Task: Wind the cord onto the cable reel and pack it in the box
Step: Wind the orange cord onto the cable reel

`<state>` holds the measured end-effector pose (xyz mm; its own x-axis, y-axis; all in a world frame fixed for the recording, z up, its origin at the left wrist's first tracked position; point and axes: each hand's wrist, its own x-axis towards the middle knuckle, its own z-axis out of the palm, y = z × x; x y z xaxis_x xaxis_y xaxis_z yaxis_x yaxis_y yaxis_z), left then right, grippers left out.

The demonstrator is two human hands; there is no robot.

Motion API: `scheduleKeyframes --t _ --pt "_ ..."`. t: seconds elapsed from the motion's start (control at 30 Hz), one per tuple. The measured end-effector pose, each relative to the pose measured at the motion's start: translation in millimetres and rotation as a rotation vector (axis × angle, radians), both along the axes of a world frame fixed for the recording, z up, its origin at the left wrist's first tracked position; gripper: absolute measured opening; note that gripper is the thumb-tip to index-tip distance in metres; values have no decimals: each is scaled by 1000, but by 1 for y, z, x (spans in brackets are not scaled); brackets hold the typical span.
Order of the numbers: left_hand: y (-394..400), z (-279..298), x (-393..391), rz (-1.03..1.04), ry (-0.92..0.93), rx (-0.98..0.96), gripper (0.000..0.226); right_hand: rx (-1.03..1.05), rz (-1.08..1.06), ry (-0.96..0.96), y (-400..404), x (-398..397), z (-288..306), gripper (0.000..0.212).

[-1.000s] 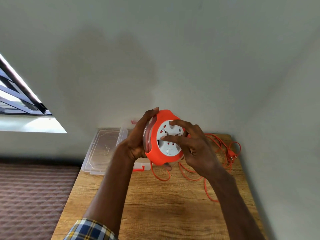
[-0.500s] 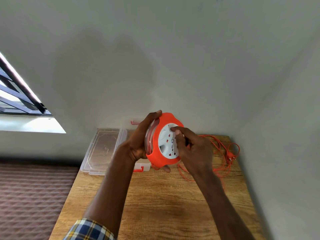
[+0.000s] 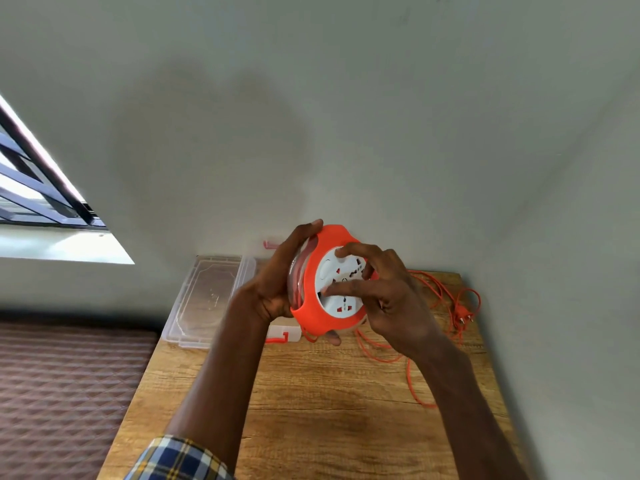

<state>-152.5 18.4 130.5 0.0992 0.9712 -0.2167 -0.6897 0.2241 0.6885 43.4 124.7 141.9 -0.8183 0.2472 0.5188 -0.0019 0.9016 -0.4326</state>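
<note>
The orange cable reel (image 3: 313, 303) is held up above the wooden table (image 3: 311, 410), tilted so its white socket face (image 3: 341, 289) looks toward the camera and slightly right. The left hand (image 3: 277, 282) grasps it from the back and left edge, thumb up over the top rim and a fingertip showing under the bottom rim. The right hand (image 3: 391, 299) is at the white face with curled fingers, index finger laid across the middle and another finger hooked on the upper part, gripping the centre of the face. Some orange cord (image 3: 433, 296) is wound inside the reel behind the orange rim; the rest lies in loose loops on the table to the right, one strand trailing toward the near edge, with the plug (image 3: 465, 315) resting near the table's right side. Behind the left hand sits a clear plastic box (image 3: 280, 332) with orange clasps, and its clear lid (image 3: 207, 299) lies beside it at the table's far left corner. A plaid sleeve (image 3: 180, 459) shows on the left arm
</note>
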Motion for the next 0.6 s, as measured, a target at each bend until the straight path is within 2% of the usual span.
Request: scheduleKeyframes --t 0.2,0.33,0.4,0.47,0.53,0.6 --pt "-1 0 -1 -14 -8 16 66 21 -11 -97 -1 0 -2 73" --pt "0 1 -1 3 17 -36 67 48 -107 -59 -6 1 -6 62" --pt "2 4 -1 -3 43 -30 68 -40 -199 -58 -12 0 -5 55" --pt "4 7 1 3 63 -32 68 -135 -298 -55 -19 -3 -3 61" --pt "3 6 4 31 63 -36 65 -107 -364 -61 -20 -3 -1 72" --pt "2 5 7 69 52 -35 62 -69 -365 -57 -18 -2 0 69"
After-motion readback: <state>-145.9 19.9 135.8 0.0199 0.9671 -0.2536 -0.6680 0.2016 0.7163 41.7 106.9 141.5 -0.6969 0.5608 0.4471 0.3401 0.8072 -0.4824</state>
